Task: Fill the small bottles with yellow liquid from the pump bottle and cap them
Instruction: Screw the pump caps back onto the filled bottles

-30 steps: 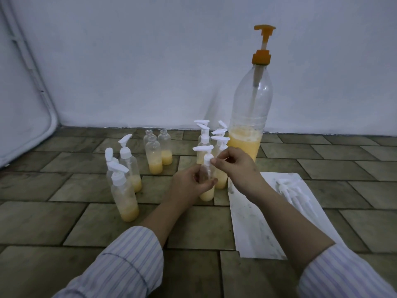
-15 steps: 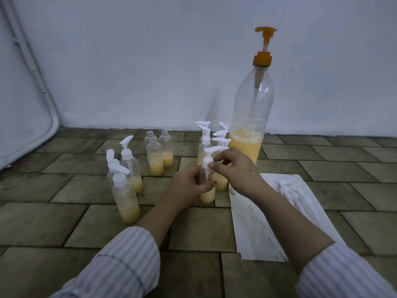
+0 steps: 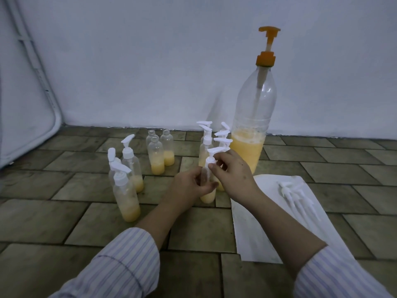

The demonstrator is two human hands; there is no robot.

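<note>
The left hand [image 3: 189, 188] holds a small bottle [image 3: 208, 195] around its middle, with fingers and thumb curled round it. The bottle stands straight up on the tiled floor [image 3: 64, 211], just in front of a bunch of capped bottles [image 3: 206, 147] and close to the big pump bottle [image 3: 254, 117] near the back wall. It has some yellow liquid at the bottom. The right hand [image 3: 231, 171] pinches the white pump cap [image 3: 211, 159] at the bottle's neck, right above the left hand. The bottle points up, so I think the cap has to be turned round that up-and-down line until it is tight. Three open bottles [image 3: 158, 155] wait further left with no caps. More loose caps [image 3: 294, 194] lie on the white paper [image 3: 253, 233], nearer the right hand.
</note>
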